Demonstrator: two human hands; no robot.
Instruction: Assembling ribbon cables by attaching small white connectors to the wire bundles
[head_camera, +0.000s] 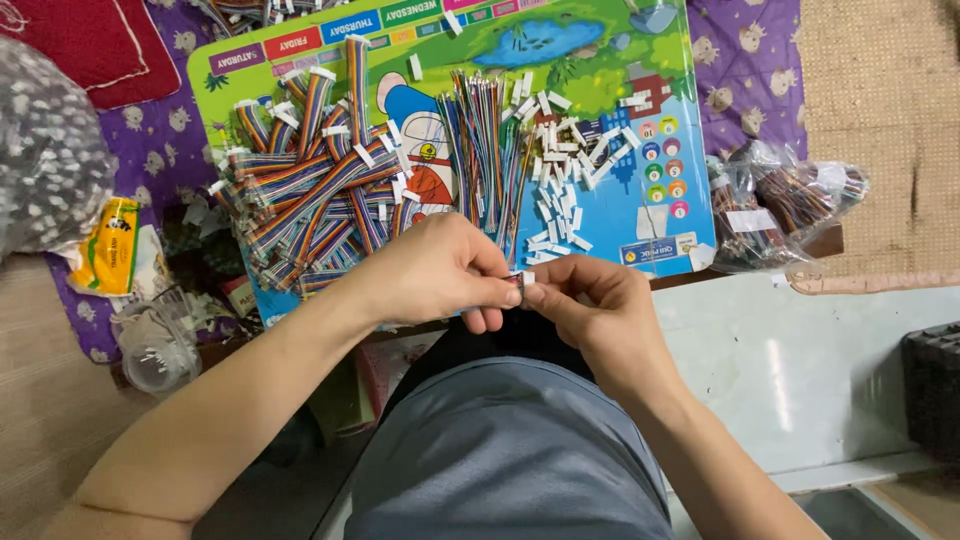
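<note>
2 hands meet near the person's lap: left hand (440, 270) and right hand (585, 300) pinch a small white plastic connector (526, 278) on striped wires, held steady; finished rainbow ribbon cables (310, 190) lie piled far left on the colourful board (600, 60).

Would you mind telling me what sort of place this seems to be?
Probably a home piecework spot on the floor: rainbow ribbon cables and white connectors piled on a colourful board, bagged cables beside it.

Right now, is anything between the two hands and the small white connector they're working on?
Nothing visible: the left hand and right hand already pinch the white connector between their fingertips, above the board.
</note>
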